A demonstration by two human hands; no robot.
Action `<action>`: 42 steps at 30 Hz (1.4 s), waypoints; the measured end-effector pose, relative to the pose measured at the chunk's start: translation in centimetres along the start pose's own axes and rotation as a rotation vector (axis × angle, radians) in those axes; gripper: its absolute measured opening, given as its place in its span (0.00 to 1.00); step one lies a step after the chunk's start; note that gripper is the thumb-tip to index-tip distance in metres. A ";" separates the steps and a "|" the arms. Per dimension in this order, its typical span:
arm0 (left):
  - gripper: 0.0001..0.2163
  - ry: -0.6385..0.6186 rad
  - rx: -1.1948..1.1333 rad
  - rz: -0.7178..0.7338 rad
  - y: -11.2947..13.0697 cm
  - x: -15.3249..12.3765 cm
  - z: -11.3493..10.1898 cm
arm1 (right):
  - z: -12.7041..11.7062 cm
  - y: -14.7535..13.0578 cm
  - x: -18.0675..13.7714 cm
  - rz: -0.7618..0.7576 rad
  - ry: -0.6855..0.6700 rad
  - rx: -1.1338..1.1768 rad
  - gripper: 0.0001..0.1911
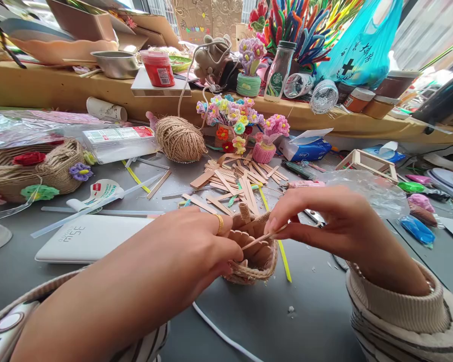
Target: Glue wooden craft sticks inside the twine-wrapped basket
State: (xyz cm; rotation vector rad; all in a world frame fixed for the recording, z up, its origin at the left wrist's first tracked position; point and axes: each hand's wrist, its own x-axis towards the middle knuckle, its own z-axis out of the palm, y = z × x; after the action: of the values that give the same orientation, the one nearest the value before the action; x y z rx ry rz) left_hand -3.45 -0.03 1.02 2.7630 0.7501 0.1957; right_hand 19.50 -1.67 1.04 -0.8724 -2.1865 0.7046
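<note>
A small twine-wrapped basket [254,271], lined inside with rounded wooden sticks, stands on the grey table between my hands. My left hand [207,241] is closed at its left rim, hiding that side; the fingertips are partly out of sight. With thumb and fingers, my right hand [309,216] pinches a thin pale wooden stick [259,240]. This stick slants across the basket's opening, and its lower end meets my left fingertips. Just behind the basket lies a pile of loose craft sticks [230,178].
A ball of jute twine [181,140] and crocheted flowers [234,120] stand behind the sticks. At left are a white power bank [79,239] and a larger twine basket [56,176]. A white cable [226,337] runs in front; a plastic bag [370,191] lies right.
</note>
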 end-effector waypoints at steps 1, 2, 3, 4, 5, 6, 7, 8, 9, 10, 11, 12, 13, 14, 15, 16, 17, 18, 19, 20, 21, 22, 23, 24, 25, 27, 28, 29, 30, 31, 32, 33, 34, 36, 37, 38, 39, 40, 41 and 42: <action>0.09 -0.004 -0.007 0.009 0.0 0.1 0.1 | 0.0 0.0 0.0 -0.009 -0.029 -0.030 0.02; 0.09 -0.006 -0.009 0.021 0.1 0.1 0.1 | 0.1 0.1 0.1 -0.018 -0.051 -0.056 0.02; 0.10 -0.002 -0.007 0.036 0.0 0.2 0.1 | 0.1 0.1 0.1 -0.029 -0.062 -0.080 0.03; 0.10 -0.001 -0.001 0.044 0.0 0.3 0.2 | 0.2 0.1 0.1 -0.043 -0.065 -0.101 0.04; 0.11 -0.003 0.004 0.050 -0.1 0.4 0.1 | 0.2 0.0 0.1 -0.058 -0.062 -0.124 0.04; 0.11 -0.007 0.007 0.052 -0.1 0.5 0.1 | 0.3 0.0 0.1 -0.072 -0.052 -0.152 0.04; 0.11 -0.008 0.006 0.055 -0.3 0.5 0.0 | 0.3 0.0 0.1 -0.088 -0.039 -0.185 0.04; 0.11 -0.005 -0.002 0.061 -0.4 0.6 0.0 | 0.4 -0.1 0.1 -0.102 -0.032 -0.217 0.04; 0.11 0.006 -0.017 0.076 -0.6 0.7 -0.1 | 0.5 -0.1 0.0 -0.109 -0.031 -0.246 0.04; 0.11 0.020 -0.035 0.096 -0.7 0.8 -0.2 | 0.5 -0.1 0.0 -0.110 -0.037 -0.267 0.04; 0.11 0.034 -0.055 0.122 -0.9 0.8 -0.2 | 0.6 -0.1 0.0 -0.105 -0.045 -0.280 0.04; 0.11 0.044 -0.071 0.140 -1.1 0.8 -0.3 | 0.7 -0.1 0.0 -0.096 -0.057 -0.287 0.04; 0.11 0.046 -0.083 0.145 -1.2 0.8 -0.3 | 0.9 -0.1 0.0 -0.089 -0.066 -0.293 0.04; 0.11 0.038 -0.091 0.134 -1.3 0.7 -0.3 | 1.0 -0.1 0.1 -0.086 -0.069 -0.301 0.04; 0.10 0.024 -0.096 0.110 -1.4 0.7 -0.2 | 1.2 -0.1 0.1 -0.091 -0.067 -0.316 0.05; 0.10 0.007 -0.101 0.079 -1.5 0.7 -0.2 | 1.3 -0.1 0.1 -0.101 -0.061 -0.333 0.05; 0.10 -0.005 -0.109 0.054 -1.6 0.7 -0.2 | 1.5 0.0 0.1 -0.114 -0.053 -0.353 0.05; 0.10 -0.012 -0.119 0.039 -1.7 0.7 -0.2 | 1.6 0.0 0.1 -0.125 -0.048 -0.375 0.05; 0.09 -0.016 -0.133 0.045 -1.8 0.8 -0.2 | 1.7 -0.1 0.0 -0.129 -0.046 -0.396 0.05; 0.09 -0.016 -0.147 0.065 -1.9 1.0 -0.2 | 1.8 -0.1 0.0 -0.129 -0.046 -0.418 0.05; 0.08 -0.016 -0.160 0.092 -2.0 1.1 -0.2 | 1.8 -0.2 0.0 -0.125 -0.052 -0.439 0.06; 0.09 -0.017 -0.171 0.119 -2.1 1.3 -0.2 | 1.9 -0.3 0.0 -0.118 -0.063 -0.461 0.06; 0.09 -0.019 -0.181 0.143 -2.2 1.5 -0.3 | 1.8 -0.4 0.0 -0.114 -0.079 -0.485 0.08; 0.09 -0.022 -0.190 0.159 -2.3 1.6 -0.3 | 1.8 -0.6 0.2 -0.120 -0.100 -0.508 0.09; 0.09 -0.026 -0.198 0.166 -2.4 1.7 -0.3 | 1.8 -0.8 0.4 -0.133 -0.124 -0.532 0.11; 0.10 -0.042 -0.208 0.159 -2.6 1.8 -0.4 | 1.7 -1.3 0.9 -0.174 -0.174 -0.576 0.13; 0.10 -0.052 -0.210 0.152 -2.7 1.8 -0.4 | 1.7 -1.5 1.2 -0.199 -0.190 -0.592 0.14; 0.10 -0.065 -0.211 0.147 -2.7 1.8 -0.4 | 1.7 -1.6 1.4 -0.223 -0.202 -0.600 0.14; 0.10 -0.078 -0.212 0.142 -2.8 1.8 -0.3 | 1.7 -1.7 1.6 -0.242 -0.206 -0.599 0.13; 0.09 -0.092 -0.215 0.140 -2.8 1.7 -0.3 | 1.8 -1.7 1.7 -0.255 -0.209 -0.591 0.13; 0.09 -0.103 -0.219 0.138 -2.8 1.7 -0.3 | 1.9 -1.7 1.8 -0.263 -0.205 -0.578 0.12; 0.09 -0.111 -0.222 0.137 -2.8 1.7 -0.3 | 2.0 -1.5 1.7 -0.263 -0.199 -0.564 0.12; 0.09 -0.118 -0.225 0.134 -2.9 1.7 -0.2 | 2.0 -1.4 1.6 -0.254 -0.193 -0.550 0.12; 0.09 -0.112 -0.229 0.133 -2.9 1.7 -0.2 | 2.2 -1.0 1.3 -0.230 -0.179 -0.530 0.12; 0.10 -0.105 -0.233 0.135 -2.9 1.8 -0.2 | 2.2 -0.8 1.1 -0.221 -0.174 -0.520 0.11; 0.10 -0.096 -0.239 0.136 -2.9 1.8 -0.2 | 2.3 -0.6 1.0 -0.215 -0.171 -0.509 0.11; 0.10 -0.090 -0.247 0.137 -2.9 1.8 -0.2 | 2.3 -0.5 0.9 -0.207 -0.173 -0.499 0.10; 0.11 -0.086 -0.255 0.137 -2.9 1.8 -0.2 | 2.4 -0.4 0.8 -0.200 -0.175 -0.491 0.10; 0.11 -0.085 -0.263 0.139 -2.8 1.8 -0.2 | 2.4 -0.3 0.8 -0.192 -0.179 -0.485 0.10; 0.11 -0.088 -0.271 0.141 -2.8 1.8 -0.2 | 2.5 -0.3 0.8 -0.186 -0.186 -0.479 0.10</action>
State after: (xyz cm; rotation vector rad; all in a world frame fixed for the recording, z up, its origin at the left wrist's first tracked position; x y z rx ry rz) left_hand -3.29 3.28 0.49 2.5469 0.4677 0.1874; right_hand 17.13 -1.85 0.01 -0.8415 -2.6186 0.1728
